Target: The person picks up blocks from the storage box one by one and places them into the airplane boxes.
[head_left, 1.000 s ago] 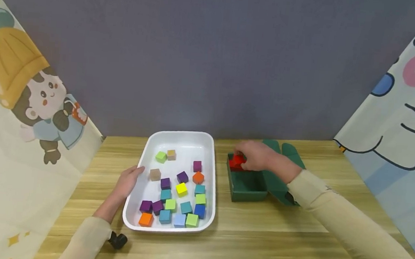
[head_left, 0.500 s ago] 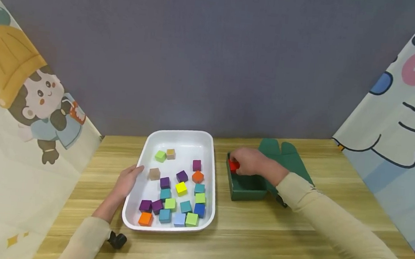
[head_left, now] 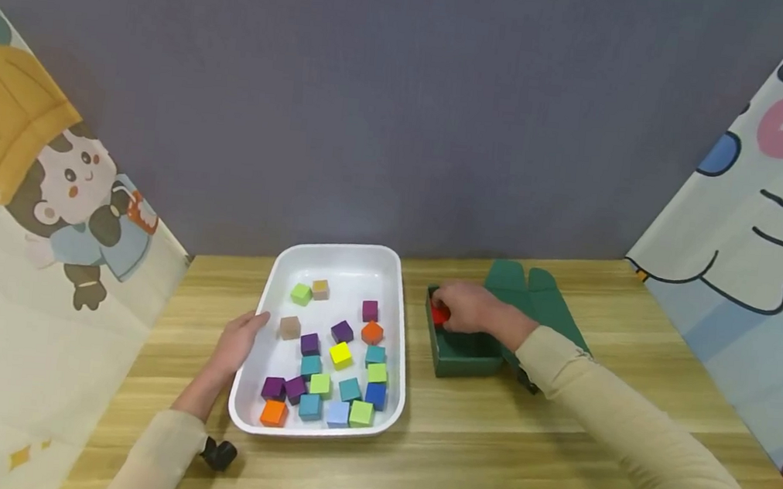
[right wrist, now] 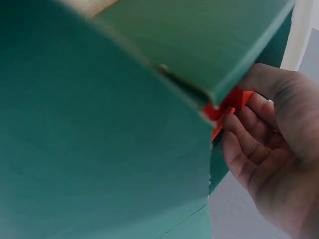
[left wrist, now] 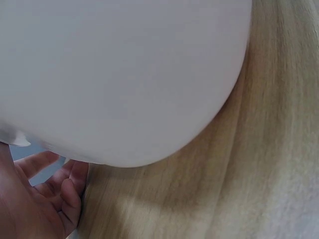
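The right hand (head_left: 467, 307) reaches into the far left corner of a green cardboard box (head_left: 470, 369) and holds a red block (head_left: 438, 315) there. In the right wrist view, thumb and fingers are bent around red blocks (right wrist: 243, 98) at the box's edge; the box wall hides part of them. At the left side of a white tray (head_left: 319, 434), the left hand (head_left: 239, 341) grips the rim, its thumb on top. From below, the left wrist view has the curled fingers of the left hand (left wrist: 47, 199) beside the tray's outer wall (left wrist: 124, 79).
Inside the tray lie several coloured cubes, among them a yellow cube (head_left: 341, 356), an orange cube (head_left: 273, 413) and a wooden cube (head_left: 289, 328). The box's lid (head_left: 557, 309) lies folded out to the right. A grey partition (head_left: 403, 106) rises behind the wooden table (head_left: 483, 470).
The right hand has moved slightly left and lower into the box with the red block, covering more of it. The left hand stays at the tray's rim. The view has shifted a little.
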Motion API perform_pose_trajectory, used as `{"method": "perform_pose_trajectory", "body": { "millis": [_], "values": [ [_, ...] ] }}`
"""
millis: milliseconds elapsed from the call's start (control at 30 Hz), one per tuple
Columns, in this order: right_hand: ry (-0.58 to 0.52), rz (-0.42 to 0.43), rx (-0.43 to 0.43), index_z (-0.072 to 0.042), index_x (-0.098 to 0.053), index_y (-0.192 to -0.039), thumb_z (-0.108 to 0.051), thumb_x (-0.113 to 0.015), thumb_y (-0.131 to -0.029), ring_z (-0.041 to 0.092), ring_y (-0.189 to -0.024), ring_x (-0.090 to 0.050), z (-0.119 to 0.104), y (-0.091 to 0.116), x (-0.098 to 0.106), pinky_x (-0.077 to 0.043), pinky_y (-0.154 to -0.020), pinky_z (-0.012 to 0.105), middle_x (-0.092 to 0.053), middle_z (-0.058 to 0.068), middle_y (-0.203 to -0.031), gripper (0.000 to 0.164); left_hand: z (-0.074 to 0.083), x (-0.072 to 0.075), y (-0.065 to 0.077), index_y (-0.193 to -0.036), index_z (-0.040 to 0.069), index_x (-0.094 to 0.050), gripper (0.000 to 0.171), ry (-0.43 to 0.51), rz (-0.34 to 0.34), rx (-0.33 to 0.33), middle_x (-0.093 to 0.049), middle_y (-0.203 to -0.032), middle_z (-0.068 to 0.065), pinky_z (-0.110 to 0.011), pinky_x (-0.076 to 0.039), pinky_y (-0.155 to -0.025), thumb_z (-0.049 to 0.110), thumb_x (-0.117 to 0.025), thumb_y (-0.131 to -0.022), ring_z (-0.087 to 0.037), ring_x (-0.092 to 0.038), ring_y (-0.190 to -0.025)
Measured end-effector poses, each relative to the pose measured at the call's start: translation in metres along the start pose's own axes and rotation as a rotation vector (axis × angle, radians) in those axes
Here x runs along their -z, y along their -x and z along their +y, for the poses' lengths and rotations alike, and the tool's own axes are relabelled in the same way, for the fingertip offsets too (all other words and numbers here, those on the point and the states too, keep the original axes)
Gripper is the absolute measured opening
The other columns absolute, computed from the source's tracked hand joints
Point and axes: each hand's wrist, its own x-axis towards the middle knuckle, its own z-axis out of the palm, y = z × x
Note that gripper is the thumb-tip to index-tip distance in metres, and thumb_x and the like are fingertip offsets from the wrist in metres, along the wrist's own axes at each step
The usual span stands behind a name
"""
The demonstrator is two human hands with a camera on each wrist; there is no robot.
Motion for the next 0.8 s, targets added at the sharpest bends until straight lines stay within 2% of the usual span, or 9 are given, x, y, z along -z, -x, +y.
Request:
{"method": "perform_pose_trajectory", "body": {
  "millis": [100, 333, 533, 800],
  "values": [
    [-0.008, -0.005, 0.003, -0.009, -0.067, -0.102, -0.015, -0.079, -0.079, 0.017, -0.077, -0.054, 0.000, -0.001, -0.002, -0.051, -0.064, 0.032, -0.057, 0.001, -0.091, 0.026, -0.001, 0.000, 0.000, -0.142, -0.005, -0.041, 0.063, -0.009, 0.016, -0.008, -0.062, -0.112, -0.028, -0.040, -0.060, -0.071, 0.044, -0.043, -0.102, -0.027, -0.066, -0.087],
    [-0.027, 0.019, 0.026, -0.013, -0.065, -0.095, -0.014, -0.077, -0.079, 0.015, -0.072, -0.051, 0.000, 0.001, -0.006, -0.047, -0.059, 0.031, -0.054, -0.001, -0.086, 0.020, -0.002, 0.000, -0.001, -0.144, -0.005, -0.038, 0.065, 0.002, -0.004, -0.004, -0.061, -0.115, -0.029, -0.041, -0.059, -0.073, 0.044, -0.043, -0.102, -0.029, -0.066, -0.091],
    [-0.048, 0.039, 0.024, -0.013, -0.064, -0.100, -0.014, -0.076, -0.081, 0.013, -0.073, -0.051, 0.002, 0.005, -0.013, -0.048, -0.060, 0.031, -0.053, -0.001, -0.089, 0.023, -0.005, -0.002, -0.001, -0.144, 0.000, -0.040, 0.064, -0.011, 0.000, 0.010, -0.062, -0.113, -0.026, -0.040, -0.060, -0.071, 0.046, -0.042, -0.101, -0.027, -0.067, -0.089],
    [-0.037, 0.083, 0.032, -0.013, -0.066, -0.102, -0.016, -0.077, -0.082, 0.014, -0.073, -0.052, 0.003, 0.008, -0.014, -0.049, -0.061, 0.031, -0.053, -0.001, -0.090, 0.023, -0.001, 0.000, 0.001, -0.145, -0.003, -0.038, 0.065, 0.001, -0.002, -0.001, -0.061, -0.117, -0.028, -0.040, -0.060, -0.073, 0.046, -0.042, -0.102, -0.029, -0.066, -0.092]
  ]
}}
